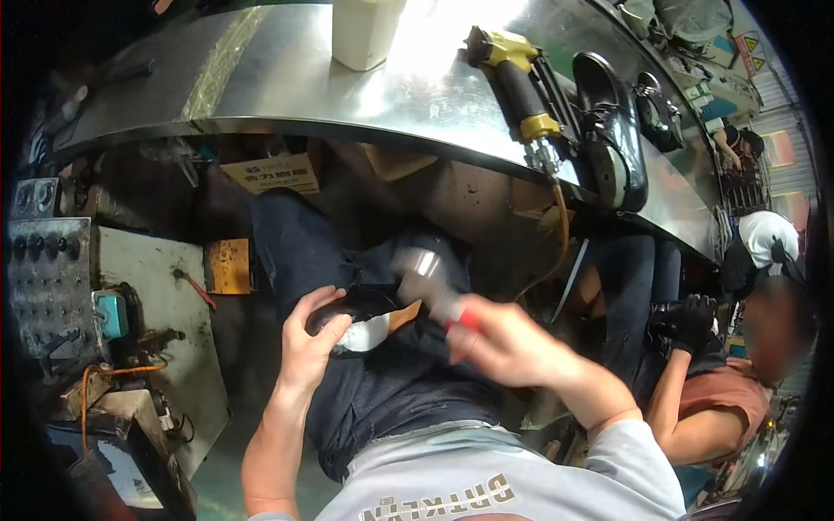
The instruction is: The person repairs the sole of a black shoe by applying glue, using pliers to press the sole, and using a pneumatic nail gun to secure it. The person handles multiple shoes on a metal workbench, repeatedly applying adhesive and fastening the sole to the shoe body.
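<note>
Workshop: crowded and dim at the edges, with a shiny metal bench (434, 100) running across in front of a seated person.
Left hand: this hand (308, 337) is closed around one end of a shoe (365, 330), thumb on the near side, fingers beyond, seemingly to steady it.
Right hand: curled, with motion blur, around the red grip of a hammer (440, 298); this hand (502, 343) sits to the right of the shoe.
Hammer: its blurred metal head is up beyond the shoe; whether they touch cannot be told.
Shoe: dark and pale, with a tan flap (405, 314) at its right end, resting over the lap (373, 391), which probably serves as a firm support.
Bench top: a yellow-and-black air tool (523, 91) lies within reach, its hose (563, 227) hanging off the edge, perhaps to stay clear of the lap. Just right lies a black shoe (618, 143).
Under the bench: a cardboard box (274, 174).
Right side: a co-worker (717, 404) wearing a dark glove (685, 321).
</note>
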{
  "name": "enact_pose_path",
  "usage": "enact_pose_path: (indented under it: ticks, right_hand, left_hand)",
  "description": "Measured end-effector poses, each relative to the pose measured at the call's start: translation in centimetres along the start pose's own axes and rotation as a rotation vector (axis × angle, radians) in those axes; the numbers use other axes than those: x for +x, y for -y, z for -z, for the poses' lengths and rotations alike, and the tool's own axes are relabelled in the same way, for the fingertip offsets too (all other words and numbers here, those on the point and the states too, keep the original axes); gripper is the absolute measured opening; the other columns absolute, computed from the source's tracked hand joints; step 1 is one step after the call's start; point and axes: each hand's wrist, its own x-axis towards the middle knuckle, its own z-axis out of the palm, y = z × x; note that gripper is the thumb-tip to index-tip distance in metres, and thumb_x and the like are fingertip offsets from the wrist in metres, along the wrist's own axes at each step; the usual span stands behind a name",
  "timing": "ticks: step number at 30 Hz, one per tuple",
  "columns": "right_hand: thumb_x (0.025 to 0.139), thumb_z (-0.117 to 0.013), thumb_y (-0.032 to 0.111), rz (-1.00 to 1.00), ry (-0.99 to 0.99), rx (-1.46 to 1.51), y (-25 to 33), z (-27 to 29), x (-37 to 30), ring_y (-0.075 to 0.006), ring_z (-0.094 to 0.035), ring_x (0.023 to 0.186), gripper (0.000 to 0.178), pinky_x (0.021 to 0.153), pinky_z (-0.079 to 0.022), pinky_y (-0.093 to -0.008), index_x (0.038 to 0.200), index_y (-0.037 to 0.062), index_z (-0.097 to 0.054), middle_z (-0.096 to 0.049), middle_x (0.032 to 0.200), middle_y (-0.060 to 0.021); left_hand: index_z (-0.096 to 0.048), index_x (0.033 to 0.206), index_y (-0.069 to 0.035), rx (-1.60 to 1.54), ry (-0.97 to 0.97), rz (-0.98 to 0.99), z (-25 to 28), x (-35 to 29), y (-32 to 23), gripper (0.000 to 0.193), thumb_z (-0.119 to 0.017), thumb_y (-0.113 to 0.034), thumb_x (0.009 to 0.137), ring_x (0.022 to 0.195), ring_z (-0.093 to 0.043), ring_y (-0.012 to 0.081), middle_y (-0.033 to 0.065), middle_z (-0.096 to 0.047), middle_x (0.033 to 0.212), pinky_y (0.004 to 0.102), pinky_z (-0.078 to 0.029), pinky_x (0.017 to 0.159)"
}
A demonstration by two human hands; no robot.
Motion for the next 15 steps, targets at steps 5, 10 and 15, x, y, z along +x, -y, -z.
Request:
enact_pose_path:
  ticks: [5, 10, 15]
  right_hand:
    - [0.092, -0.063, 0.016, 0.294, -0.683, -0.708, 2.8, 7.2, 6.1, -0.0429, -0.063, 0.085, 0.027, 0.077, -0.052, -0.0473, 0.111, -0.0023, -0.056, -0.061, 0.096, -0.0251]
    - [0.091, -0.066, 0.021, 0.433, -0.813, -1.001, 4.6, 9.3, 9.7, -0.0411, -0.062, 0.095, 0.029, 0.085, -0.053, -0.047, 0.11, 0.0001, -0.059, -0.058, 0.105, -0.0235]
    - [0.092, -0.067, 0.028, 0.325, -1.086, -1.112, 3.6, 16.2, 12.4, -0.0415, -0.063, 0.104, 0.046, 0.089, -0.052, -0.0477, 0.121, -0.0059, -0.057, -0.061, 0.113, -0.029]
  left_hand:
    - [-0.05, 0.133, 0.007, -0.087, -0.066, -0.054, 0.0, -0.7, 0.6, 0.057, -0.073, -0.009, 0.084, 0.115, -0.061, 0.0247, 0.0237, -0.06, 0.131, 0.0355, -0.047, 0.102]
    - [-0.046, 0.137, 0.005, -0.291, -0.27, -0.083, 0.2, -2.7, 1.0, 0.057, -0.071, -0.008, 0.087, 0.114, -0.061, 0.0264, 0.0241, -0.059, 0.132, 0.0381, -0.049, 0.101]
    - [-0.046, 0.137, 0.003, -0.354, -0.441, -0.205, -2.0, -4.8, 2.2, 0.054, -0.069, -0.007, 0.089, 0.118, -0.059, 0.0266, 0.0241, -0.058, 0.132, 0.0396, -0.047, 0.105]
